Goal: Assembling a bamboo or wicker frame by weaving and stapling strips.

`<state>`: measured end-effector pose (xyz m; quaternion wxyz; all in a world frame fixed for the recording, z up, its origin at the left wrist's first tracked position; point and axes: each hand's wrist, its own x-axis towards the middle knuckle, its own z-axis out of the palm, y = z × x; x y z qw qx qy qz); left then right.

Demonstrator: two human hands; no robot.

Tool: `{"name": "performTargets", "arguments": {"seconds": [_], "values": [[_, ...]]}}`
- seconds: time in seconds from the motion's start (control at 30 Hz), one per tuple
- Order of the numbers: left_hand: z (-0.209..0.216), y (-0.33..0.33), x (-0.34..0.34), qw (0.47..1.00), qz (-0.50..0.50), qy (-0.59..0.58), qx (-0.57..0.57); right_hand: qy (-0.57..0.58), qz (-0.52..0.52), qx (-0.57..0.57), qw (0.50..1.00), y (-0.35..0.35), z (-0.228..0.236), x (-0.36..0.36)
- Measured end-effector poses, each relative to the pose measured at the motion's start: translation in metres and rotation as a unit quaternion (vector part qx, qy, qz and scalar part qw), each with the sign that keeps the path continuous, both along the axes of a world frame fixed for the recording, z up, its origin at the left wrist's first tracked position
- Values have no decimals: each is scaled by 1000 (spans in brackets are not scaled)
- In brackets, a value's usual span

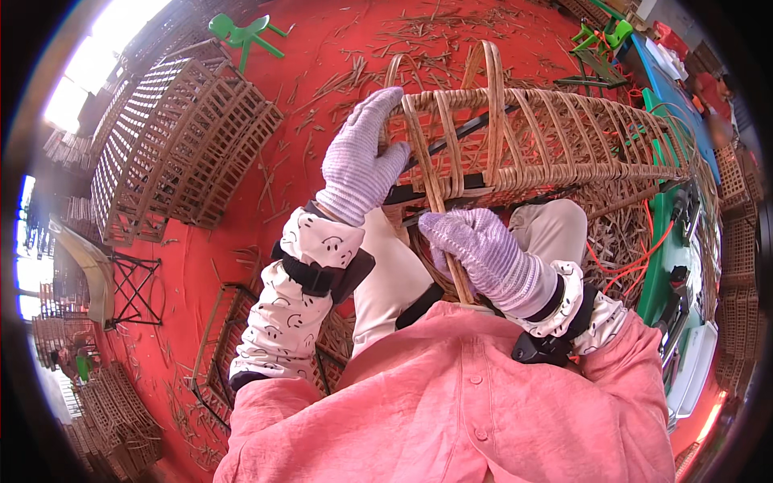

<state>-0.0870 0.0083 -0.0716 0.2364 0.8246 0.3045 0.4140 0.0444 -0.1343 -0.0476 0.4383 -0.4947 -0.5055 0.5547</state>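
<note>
A half-woven rattan frame (555,173) with a dark metal bar lies across my lap, its long side running to the right. Tan strands wrap its edges, and a loose loop (492,72) rises from the far rim. My left hand (364,157), in a lavender striped knit glove, grips the frame's left end, fingers beyond the edge and thumb on the near side. Lower down, my right hand (495,256), gloved alike, is closed around a flat rattan strand (436,189) that hangs from the rim toward my body. Its fingertips are partly hidden.
Stacked brown lattice racks (193,145) stand at left, near a small green chair (247,34). Strand scraps (427,36) litter the red floor (201,270). At right are a green bench (662,245) with tools, red cords (636,266), a white tray (694,369) and a blue table (676,97).
</note>
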Motion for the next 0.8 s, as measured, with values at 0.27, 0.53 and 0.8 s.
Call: {"name": "performTargets", "arguments": {"seconds": [0.27,0.53,0.8], "values": [[2,-7,-3,1000,-16,-20,-8,92,9,-82,992,-18,-6,-12],[-13,14,-1,995,65,28,69,151,23,-63,986,-22,11,-18],[1,1,10,951,3,-168,-260,142,25,-74,987,-36,4,-6]]}}
